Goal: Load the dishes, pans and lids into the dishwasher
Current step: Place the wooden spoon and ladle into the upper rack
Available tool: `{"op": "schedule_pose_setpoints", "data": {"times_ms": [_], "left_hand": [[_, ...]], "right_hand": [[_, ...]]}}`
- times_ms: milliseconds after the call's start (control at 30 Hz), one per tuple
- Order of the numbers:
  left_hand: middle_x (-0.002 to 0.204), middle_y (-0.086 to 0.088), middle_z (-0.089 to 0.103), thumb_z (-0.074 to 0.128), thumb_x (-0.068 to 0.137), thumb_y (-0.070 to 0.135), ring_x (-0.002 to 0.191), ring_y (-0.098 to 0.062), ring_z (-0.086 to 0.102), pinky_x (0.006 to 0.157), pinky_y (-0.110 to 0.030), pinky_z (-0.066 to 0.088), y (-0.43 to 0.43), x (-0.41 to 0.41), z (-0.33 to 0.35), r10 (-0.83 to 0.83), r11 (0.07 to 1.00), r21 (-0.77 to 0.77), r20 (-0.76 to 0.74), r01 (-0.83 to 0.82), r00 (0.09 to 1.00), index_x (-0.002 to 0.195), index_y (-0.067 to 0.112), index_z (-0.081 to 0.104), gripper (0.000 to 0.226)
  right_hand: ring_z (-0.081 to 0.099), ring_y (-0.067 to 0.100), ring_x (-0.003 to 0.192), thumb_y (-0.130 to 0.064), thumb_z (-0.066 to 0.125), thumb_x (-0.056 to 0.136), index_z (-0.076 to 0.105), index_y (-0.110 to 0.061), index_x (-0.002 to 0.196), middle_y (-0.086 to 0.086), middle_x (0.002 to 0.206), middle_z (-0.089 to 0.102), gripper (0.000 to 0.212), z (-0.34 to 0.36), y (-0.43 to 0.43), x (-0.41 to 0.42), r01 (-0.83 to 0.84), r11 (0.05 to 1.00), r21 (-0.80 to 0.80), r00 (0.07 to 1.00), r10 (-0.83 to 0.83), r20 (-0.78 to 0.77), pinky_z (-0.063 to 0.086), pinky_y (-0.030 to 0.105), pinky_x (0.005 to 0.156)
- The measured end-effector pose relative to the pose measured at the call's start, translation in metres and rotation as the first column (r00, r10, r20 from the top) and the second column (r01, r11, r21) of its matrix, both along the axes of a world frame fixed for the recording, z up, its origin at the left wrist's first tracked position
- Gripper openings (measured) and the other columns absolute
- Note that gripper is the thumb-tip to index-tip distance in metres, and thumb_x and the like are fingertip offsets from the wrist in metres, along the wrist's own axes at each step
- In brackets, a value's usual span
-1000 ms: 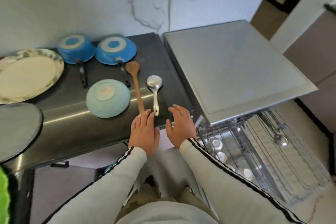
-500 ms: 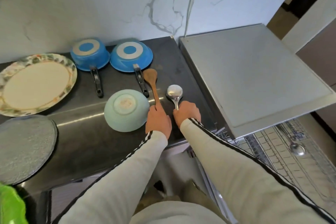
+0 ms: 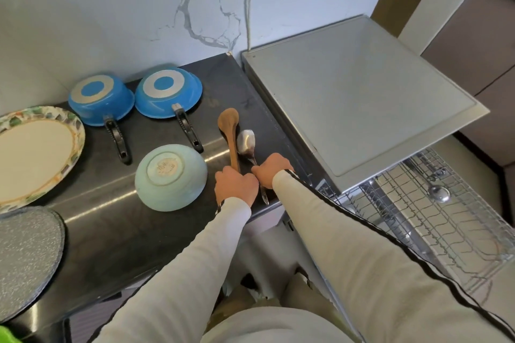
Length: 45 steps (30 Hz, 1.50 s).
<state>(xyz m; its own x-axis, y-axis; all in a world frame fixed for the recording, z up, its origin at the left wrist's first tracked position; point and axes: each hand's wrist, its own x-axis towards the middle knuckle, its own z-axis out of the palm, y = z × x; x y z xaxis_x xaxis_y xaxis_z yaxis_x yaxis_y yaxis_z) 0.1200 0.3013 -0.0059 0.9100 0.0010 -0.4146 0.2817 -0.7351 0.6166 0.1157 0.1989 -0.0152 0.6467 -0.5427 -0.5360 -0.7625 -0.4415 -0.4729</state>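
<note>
Wood and shiny metal are what we hold right now. Our left hand (image 3: 237, 185) is curled round the handle of the wooden spoon (image 3: 230, 131). Our right hand (image 3: 271, 172) is curled round the handle of the metal spoon (image 3: 246, 142). Both spoons point away from us toward the wall, with the round ends far and the handles near. They lie side by side, close together. The tip of the metal handle sticks out below our right hand. We cannot tell if the spoons are lifted off the tabletop (image 3: 111, 203).

The dishwasher rack (image 3: 446, 231) is pulled out to our right and lower down, under the grey dishwasher top (image 3: 362, 97). Our right hand is the nearer one to it. So we think the metal spoon should go over first, and the left hand must reach further across. Another spoon (image 3: 437, 192) already lies in the rack.

On the dark tabletop to our left sits an upside-down green bowl (image 3: 171, 177), just beside our left hand. Behind it are one blue pan (image 3: 100, 99) and a second blue pan (image 3: 168, 92), both upside down. A flowery plate (image 3: 33, 153) and a speckled grey lid (image 3: 25, 256) are at the far left. A white marble wall (image 3: 139, 8) stands behind.
</note>
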Motion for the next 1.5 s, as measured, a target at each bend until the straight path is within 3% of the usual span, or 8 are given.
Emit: {"op": "schedule_pose_setpoints", "data": {"times_ms": [167, 300, 567, 633, 933, 1200, 1333, 1500], "left_hand": [[0.096, 0.000, 0.053, 0.059, 0.086, 0.013, 0.082, -0.019, 0.060, 0.071, -0.032, 0.054, -0.016, -0.024, 0.002, 0.031, 0.974, -0.226, 0.097, -0.009, 0.995, 0.095, 0.016, 0.058, 0.009], [0.092, 0.011, 0.050, 0.059, 0.085, 0.008, 0.082, -0.005, 0.058, 0.078, -0.026, 0.054, -0.048, -0.055, 0.006, -0.177, 0.924, -0.293, 0.237, 0.244, 0.955, 0.105, 0.020, 0.056, 0.024], [0.117, -0.003, 0.051, 0.062, 0.082, 0.012, 0.100, -0.018, 0.053, 0.086, -0.026, 0.048, -0.140, -0.147, -0.010, -0.740, 0.441, -0.050, 0.545, 0.896, 0.394, 0.125, 0.011, 0.053, 0.044], [0.122, -0.005, 0.050, 0.061, 0.081, 0.012, 0.107, -0.021, 0.051, 0.092, -0.031, 0.047, -0.163, -0.173, -0.024, -0.814, 0.337, 0.000, 0.503, 0.942, 0.291, 0.127, 0.010, 0.051, 0.046], [0.128, -0.001, 0.052, 0.061, 0.086, 0.013, 0.117, -0.026, 0.054, 0.097, -0.043, 0.049, -0.278, -0.239, -0.104, -0.988, 0.098, 0.208, -0.097, 0.973, 0.121, 0.129, 0.020, 0.050, 0.045], [0.133, -0.001, 0.049, 0.063, 0.089, 0.014, 0.120, -0.027, 0.048, 0.092, -0.046, 0.051, -0.410, -0.234, -0.151, -0.970, -0.104, 0.531, -0.240, 0.841, 0.032, 0.133, 0.019, 0.049, 0.046], [0.136, -0.007, 0.044, 0.041, 0.094, 0.007, 0.125, -0.031, 0.042, 0.095, -0.051, 0.048, -0.461, -0.214, -0.174, -0.970, -0.179, 0.652, -0.241, 0.737, -0.022, 0.135, 0.016, 0.046, 0.042], [0.132, -0.009, 0.050, 0.045, 0.094, 0.011, 0.123, -0.033, 0.043, 0.097, -0.054, 0.046, -0.492, -0.185, -0.203, -0.977, -0.141, 0.728, -0.213, 0.671, 0.027, 0.134, 0.016, 0.050, 0.041]], "right_hand": [[0.071, 0.020, 0.076, -0.020, 0.070, 0.083, 0.076, -0.015, 0.085, 0.003, 0.078, 0.074, 0.008, -0.006, -0.017, -0.035, 0.074, 0.952, 0.298, 0.980, -0.125, 0.156, 0.061, 0.035, 0.074], [0.071, 0.011, 0.079, -0.016, 0.076, 0.081, 0.074, -0.018, 0.103, -0.004, 0.086, 0.074, 0.023, 0.000, -0.039, -0.090, 0.209, 0.877, 0.433, 0.863, -0.374, 0.341, 0.059, 0.022, 0.066], [0.071, 0.002, 0.079, -0.014, 0.077, 0.084, 0.075, -0.021, 0.100, -0.011, 0.083, 0.074, 0.018, -0.007, -0.118, -0.258, 0.656, 0.652, 0.380, 0.477, -0.748, 0.461, 0.057, 0.018, 0.077], [0.067, -0.007, 0.075, -0.015, 0.077, 0.084, 0.074, -0.024, 0.101, -0.016, 0.083, 0.071, 0.019, -0.022, -0.140, -0.301, 0.757, 0.576, 0.308, 0.428, -0.794, 0.433, 0.052, 0.009, 0.075], [0.070, 0.016, 0.089, -0.023, 0.079, 0.079, 0.080, -0.023, 0.097, -0.005, 0.092, 0.076, 0.018, -0.115, -0.262, -0.421, 0.922, 0.344, 0.178, 0.325, -0.937, 0.127, 0.055, 0.032, 0.091], [0.071, 0.021, 0.085, -0.017, 0.071, 0.084, 0.079, -0.021, 0.101, -0.001, 0.094, 0.077, 0.019, -0.175, -0.381, -0.447, 0.928, 0.341, 0.153, 0.338, -0.940, 0.042, 0.058, 0.034, 0.085], [0.068, 0.025, 0.096, -0.010, 0.059, 0.088, 0.078, -0.022, 0.103, 0.003, 0.104, 0.074, 0.027, -0.201, -0.433, -0.455, 0.890, 0.455, 0.030, 0.456, -0.889, -0.045, 0.054, 0.029, 0.090], [0.063, 0.017, 0.080, 0.002, 0.055, 0.088, 0.072, -0.027, 0.110, 0.000, 0.094, 0.068, 0.041, -0.223, -0.484, -0.454, 0.779, 0.623, -0.065, 0.610, -0.778, -0.147, 0.059, 0.034, 0.082]]}}
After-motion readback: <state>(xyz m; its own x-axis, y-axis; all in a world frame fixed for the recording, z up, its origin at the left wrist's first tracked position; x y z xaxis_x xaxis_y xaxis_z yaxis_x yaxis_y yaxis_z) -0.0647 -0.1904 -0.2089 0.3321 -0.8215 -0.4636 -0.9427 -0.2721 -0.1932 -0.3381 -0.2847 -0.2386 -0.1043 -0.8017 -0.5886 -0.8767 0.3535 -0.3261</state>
